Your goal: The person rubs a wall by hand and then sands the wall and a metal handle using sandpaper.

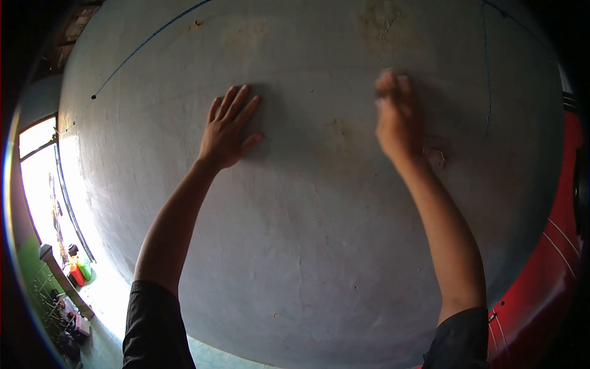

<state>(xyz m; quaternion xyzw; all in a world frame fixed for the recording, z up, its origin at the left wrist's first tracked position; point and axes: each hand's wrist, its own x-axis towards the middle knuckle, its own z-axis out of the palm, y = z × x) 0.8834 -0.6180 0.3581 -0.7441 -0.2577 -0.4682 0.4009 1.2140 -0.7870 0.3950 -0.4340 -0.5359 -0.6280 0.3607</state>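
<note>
My left hand lies flat against a grey wall, its fingers spread and nothing in it. To the right, at about the same height, my right hand is at the wall with its fingers curled in. Motion blurs these fingers, and whatever they may hold is hidden. Between the hands the wall has a brownish stained patch with rough, flaking paint. Another stain shows higher up, above my right hand. A small chipped mark is just right of my right wrist.
A blue rope runs from the upper left of the wall; a thinner blue cord hangs at the right. A bright doorway is at the left, with bottles on the floor. Something red stands at the right.
</note>
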